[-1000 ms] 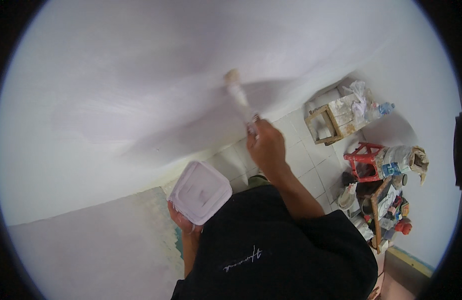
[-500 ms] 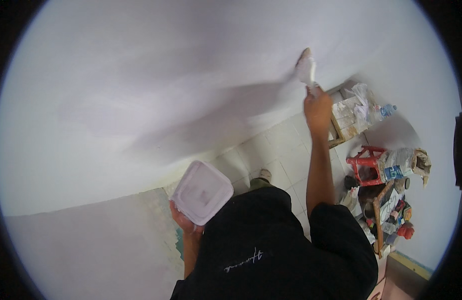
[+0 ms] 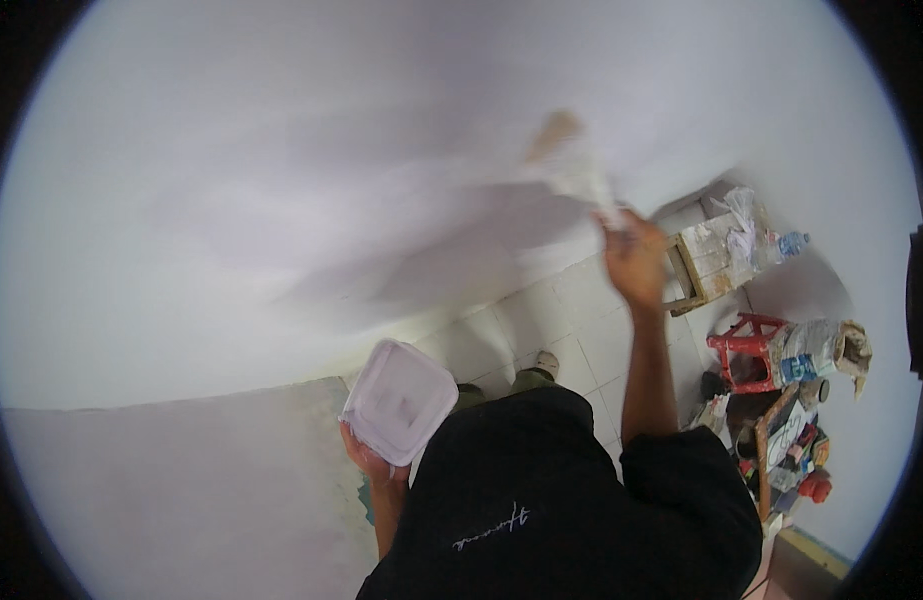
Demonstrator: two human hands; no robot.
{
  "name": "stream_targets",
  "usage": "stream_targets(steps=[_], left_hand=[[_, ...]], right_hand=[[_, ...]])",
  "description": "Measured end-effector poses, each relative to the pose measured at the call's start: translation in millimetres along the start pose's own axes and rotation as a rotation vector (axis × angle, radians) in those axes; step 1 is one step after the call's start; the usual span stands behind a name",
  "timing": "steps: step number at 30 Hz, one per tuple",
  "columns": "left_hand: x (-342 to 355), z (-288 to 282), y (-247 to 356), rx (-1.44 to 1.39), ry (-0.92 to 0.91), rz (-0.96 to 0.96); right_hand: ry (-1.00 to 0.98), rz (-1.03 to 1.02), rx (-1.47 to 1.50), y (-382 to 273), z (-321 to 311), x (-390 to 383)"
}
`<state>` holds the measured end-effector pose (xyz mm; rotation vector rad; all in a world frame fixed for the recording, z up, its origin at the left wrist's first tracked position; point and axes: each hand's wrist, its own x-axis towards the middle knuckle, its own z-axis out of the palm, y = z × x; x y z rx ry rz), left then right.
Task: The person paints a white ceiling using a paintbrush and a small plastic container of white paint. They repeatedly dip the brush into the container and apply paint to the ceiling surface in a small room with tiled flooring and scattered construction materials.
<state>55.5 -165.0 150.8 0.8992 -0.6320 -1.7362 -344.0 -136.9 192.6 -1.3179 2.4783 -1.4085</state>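
My right hand [image 3: 636,258] is closed round the handle of a wide paintbrush [image 3: 573,168], reaching toward the pale wall [image 3: 311,190]. The brush is smeared by motion; its bristles look tan and its lower part white. Whether the bristles touch the wall, I cannot tell. Lower left, my left hand [image 3: 369,458] grips a square white plastic tub [image 3: 401,403] from beneath and the side. The tub is tilted so its inside shows, with a pale lilac-white coating and a darker patch at its bottom. Some of the left fingers are hidden behind it.
Right of my arm stands a wooden stool or bench [image 3: 709,252] bearing a plastic bag and a clear bottle. Beyond it are a red plastic stool [image 3: 749,350] and a cluttered wooden-edged table [image 3: 771,440]. A light tiled floor [image 3: 581,310] runs along the wall's base.
My right hand has swung the brush left across the wall, its bristles now pointing more to the left. The view has shifted slightly; the left hand still holds the tub.
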Motion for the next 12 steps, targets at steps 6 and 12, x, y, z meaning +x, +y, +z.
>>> stream_targets(steps=[6, 12], left_hand=[[-2.6, -12.4, -8.7, -0.168, 0.002, -0.089], [5.2, -14.0, -6.8, -0.145, -0.027, -0.13]], right_hand=[[0.207, 0.175, -0.346, 26.6, -9.6, 16.1], [0.248, -0.157, -0.103, -75.4, 63.9, -36.9]])
